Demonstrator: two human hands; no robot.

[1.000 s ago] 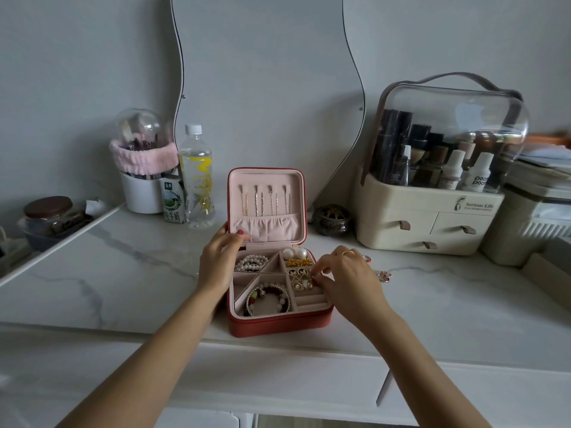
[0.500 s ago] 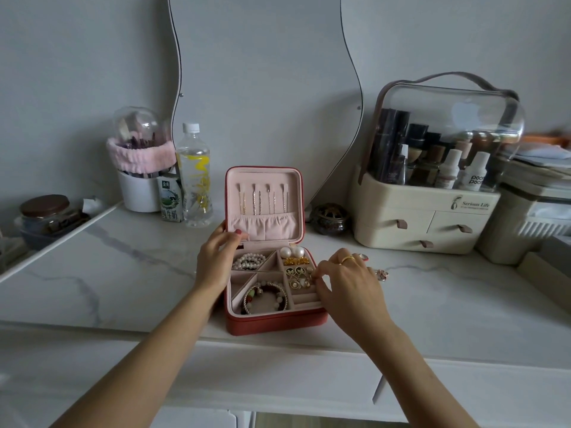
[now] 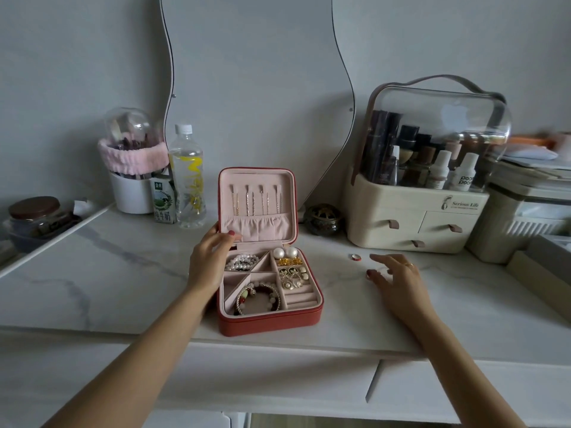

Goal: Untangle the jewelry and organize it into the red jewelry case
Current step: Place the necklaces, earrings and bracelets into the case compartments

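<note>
The red jewelry case stands open in the middle of the marble counter, lid upright with thin chains hanging inside. Its pink tray holds a pearl bracelet, pearl and gold earrings, more earrings and a beaded bracelet. My left hand rests on the case's left side, fingers touching the lid's lower corner. My right hand hovers over the counter to the right with fingers spread, its fingertips by a small ring. Another small red-and-silver ring lies just beyond.
A cream cosmetics organiser with a clear dome stands at back right, a dark round trinket pot beside the case lid. A water bottle, milk carton and white brush cup stand at back left. A wavy mirror leans on the wall.
My right hand has left the earring compartment and moved right over the counter, fingers opening near the loose rings. The left hand stays on the case.
</note>
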